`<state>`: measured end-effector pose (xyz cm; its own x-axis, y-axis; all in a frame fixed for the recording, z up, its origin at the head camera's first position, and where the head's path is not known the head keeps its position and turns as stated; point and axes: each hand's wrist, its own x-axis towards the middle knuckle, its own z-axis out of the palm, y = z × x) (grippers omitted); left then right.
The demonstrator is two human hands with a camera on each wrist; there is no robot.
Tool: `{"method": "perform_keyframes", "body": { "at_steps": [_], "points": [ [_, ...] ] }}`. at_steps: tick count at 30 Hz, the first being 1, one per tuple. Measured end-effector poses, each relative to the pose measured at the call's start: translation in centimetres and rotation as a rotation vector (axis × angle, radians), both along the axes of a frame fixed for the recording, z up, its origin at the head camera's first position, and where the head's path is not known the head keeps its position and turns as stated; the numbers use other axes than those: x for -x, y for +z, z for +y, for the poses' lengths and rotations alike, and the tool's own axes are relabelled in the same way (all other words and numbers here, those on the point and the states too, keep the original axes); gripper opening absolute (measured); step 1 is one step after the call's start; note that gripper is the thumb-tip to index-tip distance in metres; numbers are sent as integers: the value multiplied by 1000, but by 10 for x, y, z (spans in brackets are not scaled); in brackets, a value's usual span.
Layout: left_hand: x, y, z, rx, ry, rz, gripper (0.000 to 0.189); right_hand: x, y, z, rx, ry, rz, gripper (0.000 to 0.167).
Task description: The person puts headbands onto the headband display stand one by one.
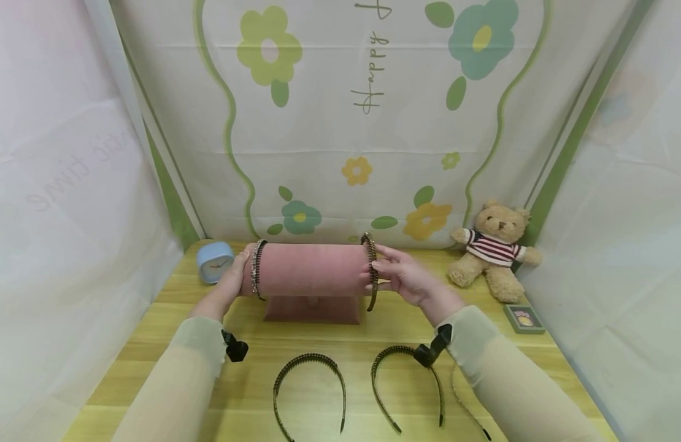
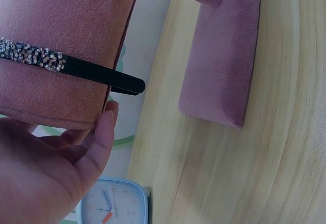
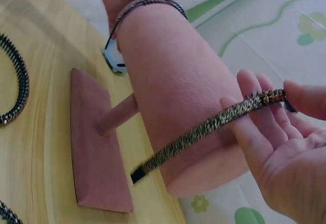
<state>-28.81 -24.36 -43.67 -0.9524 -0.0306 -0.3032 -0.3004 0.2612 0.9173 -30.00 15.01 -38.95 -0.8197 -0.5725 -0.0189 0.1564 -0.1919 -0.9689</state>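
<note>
From where I stand, with 12 o'clock at the back curtain [image 1: 318,135], the pink roll [image 1: 313,270] sits crosswise on its base [image 1: 311,311] on the wooden surface [image 1: 246,393]. Left hand [image 1: 232,279] is grasping the roll's 9 o'clock end, fingers curled round the rim. Just inboard, the glitter band [image 1: 256,270] is fitted round the roll, its dark tip sticking out below. Right hand [image 3: 290,152] at the 3 o'clock end is pinching the held band [image 3: 204,124] between thumb and fingers; that band lies across the roll's near side, lower tip hanging free. Can't tell whether it touches the roll all along. On the surface: one ribbed band [image 1: 311,357] at 6 o'clock from the roll, a second band [image 1: 398,348] near 5, a thin band [image 1: 463,402] around 4, close to the right sleeve [image 1: 500,362]. Blue clock [image 1: 215,263] at 9, beside the left hand. Bear [image 1: 492,252] at 3 in a striped top, small frame [image 1: 524,319] just on the 4 o'clock side of it.
</note>
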Motion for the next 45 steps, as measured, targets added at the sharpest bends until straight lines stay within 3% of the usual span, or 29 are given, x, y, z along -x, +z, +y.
{"method": "perform_keyframes", "body": {
  "at_steps": [5, 13, 17, 19, 22, 28, 30, 33, 36, 40, 42, 45],
  "points": [
    [-1, 1, 1, -4, 5, -10, 104, -3, -2, -13, -130, -88, 54, 67],
    [2, 0, 0, -8, -6, 10, 100, -15, 2, -28, -324, -224, 201, 51],
    [2, -1, 0, -5, -8, 16, 99, -18, 7, -27, -563, -260, 395, 25],
    [2, -1, 0, -3, -8, 16, 99, -19, 10, -27, -699, -282, 508, 21],
    [2, 0, 0, 1, -10, 20, 99, -19, 13, -27, -826, -299, 602, 24],
    [-1, 1, 1, 4, -9, 9, 100, -19, 18, -25, -968, -275, 596, 25],
    [-2, 1, 2, 2, -10, 0, 101, -17, 20, -21, -996, -301, 603, 28],
    [-2, 2, 2, -3, -18, -2, 101, -9, 26, -13, -972, -347, 686, 38],
    [-2, 3, 2, -5, -16, -11, 103, 1, 31, -5, -948, -283, 802, 64],
    [-1, 2, 1, 0, -9, -25, 105, 8, 33, 0, -977, -30, 895, 95],
    [0, 1, 0, 1, -8, -23, 104, 11, 30, 0, -990, 54, 910, 99],
    [-1, 1, 0, -4, -6, -21, 104, 13, 24, 0, -1002, 83, 907, 97]
  ]
}}
